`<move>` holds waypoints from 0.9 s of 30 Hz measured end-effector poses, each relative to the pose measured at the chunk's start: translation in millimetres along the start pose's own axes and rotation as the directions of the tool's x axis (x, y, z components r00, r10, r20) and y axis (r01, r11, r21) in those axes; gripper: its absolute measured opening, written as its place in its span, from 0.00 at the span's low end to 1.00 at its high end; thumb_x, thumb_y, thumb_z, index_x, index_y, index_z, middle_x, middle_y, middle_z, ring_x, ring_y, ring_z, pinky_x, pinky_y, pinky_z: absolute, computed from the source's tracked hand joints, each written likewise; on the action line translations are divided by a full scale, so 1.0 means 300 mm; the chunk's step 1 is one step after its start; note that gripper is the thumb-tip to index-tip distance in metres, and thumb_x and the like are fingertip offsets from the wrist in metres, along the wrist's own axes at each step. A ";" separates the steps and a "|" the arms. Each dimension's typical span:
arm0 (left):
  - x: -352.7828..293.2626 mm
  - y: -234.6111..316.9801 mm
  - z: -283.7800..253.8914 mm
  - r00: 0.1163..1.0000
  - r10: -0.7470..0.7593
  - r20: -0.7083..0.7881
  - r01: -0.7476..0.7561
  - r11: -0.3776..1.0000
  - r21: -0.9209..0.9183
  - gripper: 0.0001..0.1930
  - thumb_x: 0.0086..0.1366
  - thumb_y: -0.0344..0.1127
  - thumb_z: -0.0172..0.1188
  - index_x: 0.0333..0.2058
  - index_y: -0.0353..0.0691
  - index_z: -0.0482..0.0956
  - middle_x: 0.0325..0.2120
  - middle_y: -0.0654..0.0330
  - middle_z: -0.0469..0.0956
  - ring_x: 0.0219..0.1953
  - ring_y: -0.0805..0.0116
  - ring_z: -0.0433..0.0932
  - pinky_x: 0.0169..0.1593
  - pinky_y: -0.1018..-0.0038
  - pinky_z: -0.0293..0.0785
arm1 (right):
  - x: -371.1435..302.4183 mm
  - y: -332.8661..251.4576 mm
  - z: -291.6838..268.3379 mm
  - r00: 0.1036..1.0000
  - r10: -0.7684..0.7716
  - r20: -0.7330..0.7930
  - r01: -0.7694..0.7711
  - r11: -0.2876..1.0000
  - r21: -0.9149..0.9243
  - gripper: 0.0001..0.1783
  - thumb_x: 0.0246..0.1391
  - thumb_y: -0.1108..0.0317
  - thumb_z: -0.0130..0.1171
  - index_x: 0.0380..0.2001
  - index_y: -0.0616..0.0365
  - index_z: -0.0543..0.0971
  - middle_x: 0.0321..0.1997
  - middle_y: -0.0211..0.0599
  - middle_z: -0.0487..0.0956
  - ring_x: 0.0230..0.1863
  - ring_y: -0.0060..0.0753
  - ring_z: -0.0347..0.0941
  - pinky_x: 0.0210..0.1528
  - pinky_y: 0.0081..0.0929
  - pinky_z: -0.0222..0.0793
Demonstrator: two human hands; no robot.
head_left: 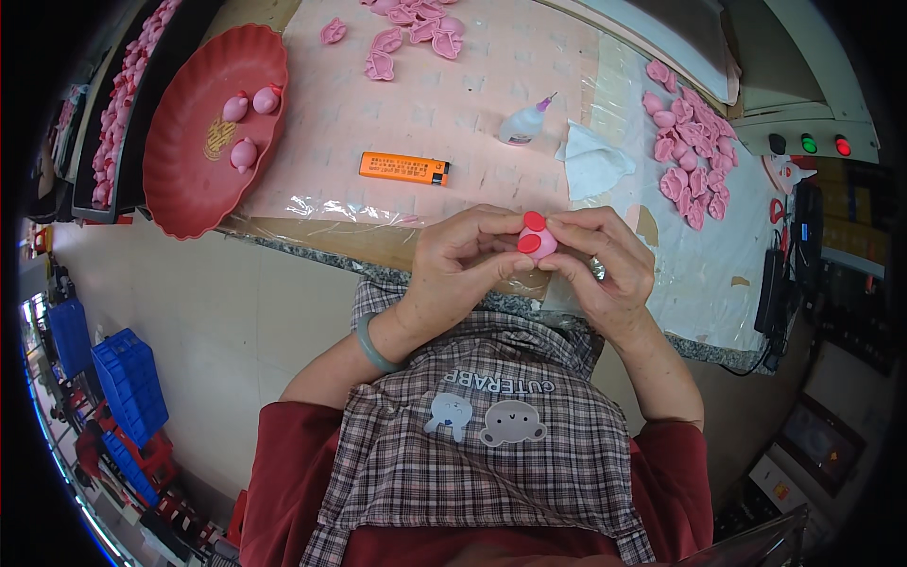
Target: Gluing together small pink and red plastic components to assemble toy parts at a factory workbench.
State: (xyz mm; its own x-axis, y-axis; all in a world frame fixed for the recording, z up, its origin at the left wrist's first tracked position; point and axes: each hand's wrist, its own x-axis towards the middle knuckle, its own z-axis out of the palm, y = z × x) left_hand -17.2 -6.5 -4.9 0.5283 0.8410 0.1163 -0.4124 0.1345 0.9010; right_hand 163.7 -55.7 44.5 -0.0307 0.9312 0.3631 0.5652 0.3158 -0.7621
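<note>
A small round pink figure (543, 248) with two red oval pieces on it is held near the table's front edge. My left hand (452, 257) pinches it from the left between thumb and fingers. From the other side my right hand (609, 260) grips it too, fingertips close to the red ovals. Beyond my hands lie an orange lighter (404, 168), a small clear squeeze bottle (525, 125) with a purple needle tip, and a folded white cloth (595, 161).
A red scalloped dish (179, 180) at left bears three pink figures. Behind it, a black tray (142, 123) is full of pink pieces. Loose pink parts lie at the back (416, 28) and far right (694, 142). A box with green and red lights (812, 137) stands at right.
</note>
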 end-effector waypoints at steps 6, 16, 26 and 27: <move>0.006 0.006 -0.003 0.999 0.007 0.040 -0.008 0.999 0.033 0.18 0.59 0.19 0.62 0.49 0.29 0.75 0.48 0.51 0.75 0.48 0.65 0.78 0.51 0.74 0.79 | -0.005 0.003 -0.001 1.000 0.017 -0.022 -0.017 1.000 0.006 0.18 0.39 0.80 0.70 0.38 0.64 0.82 0.40 0.44 0.81 0.39 0.34 0.79 0.39 0.24 0.76; 0.008 0.009 -0.015 0.996 0.034 0.088 -0.038 0.998 0.043 0.20 0.59 0.19 0.61 0.52 0.32 0.75 0.51 0.49 0.74 0.50 0.64 0.77 0.51 0.73 0.79 | -0.004 0.001 -0.006 1.000 0.005 -0.018 -0.006 1.000 -0.024 0.18 0.39 0.79 0.71 0.38 0.64 0.82 0.40 0.44 0.80 0.38 0.33 0.79 0.38 0.23 0.77; 0.004 0.003 -0.011 0.998 0.002 0.063 -0.007 0.997 0.073 0.21 0.59 0.16 0.57 0.52 0.31 0.74 0.50 0.50 0.74 0.50 0.65 0.77 0.53 0.72 0.78 | -0.003 0.009 -0.007 1.000 -0.005 -0.017 0.004 0.998 -0.055 0.17 0.40 0.79 0.71 0.37 0.65 0.82 0.39 0.45 0.80 0.39 0.34 0.79 0.38 0.24 0.78; 0.005 0.002 -0.009 0.998 0.002 0.062 -0.006 0.997 0.073 0.21 0.59 0.16 0.57 0.52 0.31 0.74 0.50 0.50 0.74 0.50 0.65 0.77 0.53 0.72 0.78 | -0.003 0.010 -0.006 1.000 -0.005 -0.016 0.004 0.999 -0.055 0.17 0.40 0.79 0.71 0.37 0.65 0.82 0.39 0.45 0.80 0.39 0.34 0.79 0.38 0.24 0.78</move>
State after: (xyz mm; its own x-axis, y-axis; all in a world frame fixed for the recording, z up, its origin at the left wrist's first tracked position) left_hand -18.7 -3.9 -5.4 0.5724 0.8072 0.1437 -0.3608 0.0906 0.9282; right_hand 166.7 -56.0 42.8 -0.0198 0.9267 0.3752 0.6093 0.3088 -0.7303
